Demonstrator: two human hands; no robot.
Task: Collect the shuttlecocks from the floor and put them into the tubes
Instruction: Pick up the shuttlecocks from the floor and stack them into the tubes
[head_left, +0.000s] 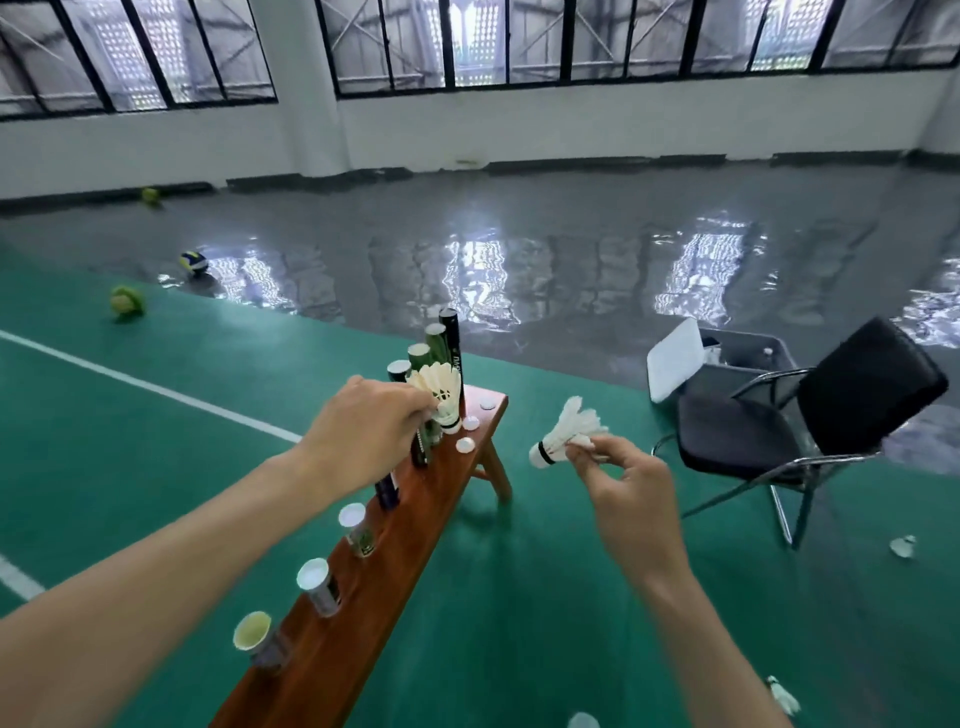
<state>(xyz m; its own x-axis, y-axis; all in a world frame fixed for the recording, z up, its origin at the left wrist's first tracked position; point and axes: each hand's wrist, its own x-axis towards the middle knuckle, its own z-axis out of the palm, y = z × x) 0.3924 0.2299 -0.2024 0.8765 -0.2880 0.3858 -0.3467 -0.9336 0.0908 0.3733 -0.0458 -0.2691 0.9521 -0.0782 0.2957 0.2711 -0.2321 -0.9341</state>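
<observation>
White shuttlecocks: two held | left hand (363, 436) pinches one (441, 395) | right hand (623, 488) pinches one (563, 434)

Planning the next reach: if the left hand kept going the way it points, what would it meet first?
Probably the shuttlecock right at the left hand's fingertips, then the upright tubes behind; depth is unclear.

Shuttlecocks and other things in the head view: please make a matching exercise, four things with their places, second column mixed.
1. shuttlecock
2. black chair
3. volleyball
4. white tube caps

a. on the grey floor
b. on the wooden bench
c. pinched by the right hand
d. on the green court, right of the bench

Pairs: 1-c, 2-d, 3-a, 4-b
</observation>
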